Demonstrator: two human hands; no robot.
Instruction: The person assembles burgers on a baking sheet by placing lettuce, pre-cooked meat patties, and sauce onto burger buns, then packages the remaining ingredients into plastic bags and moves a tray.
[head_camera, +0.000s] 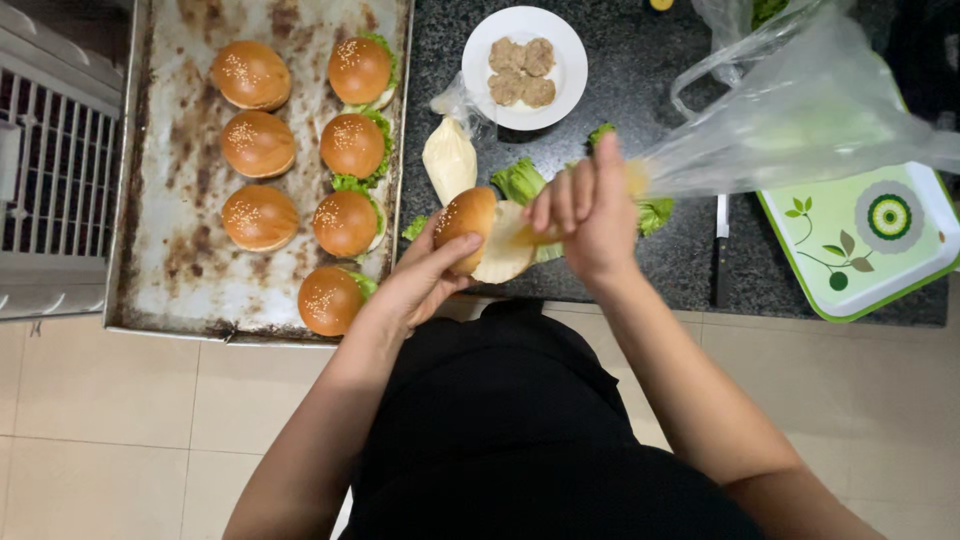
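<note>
My left hand (425, 275) holds a split sesame bun (478, 232) open, with its pale cut face turned toward my right hand. My right hand (585, 210) grips a clear plastic piping bag (790, 120) near its narrow end, and the yellowish tip rests against the bun's cut face. The wide part of the bag trails up to the right. Both hands hover over the front edge of the dark stone counter (640, 70).
A worn metal baking tray (180, 260) on the left carries several sesame buns, some with lettuce. A white plate (570, 60) holds meat patties. A second piping bag of white sauce (449, 158), lettuce leaves (520, 182), a knife (721, 250) and a green patterned tray (870, 240) lie nearby.
</note>
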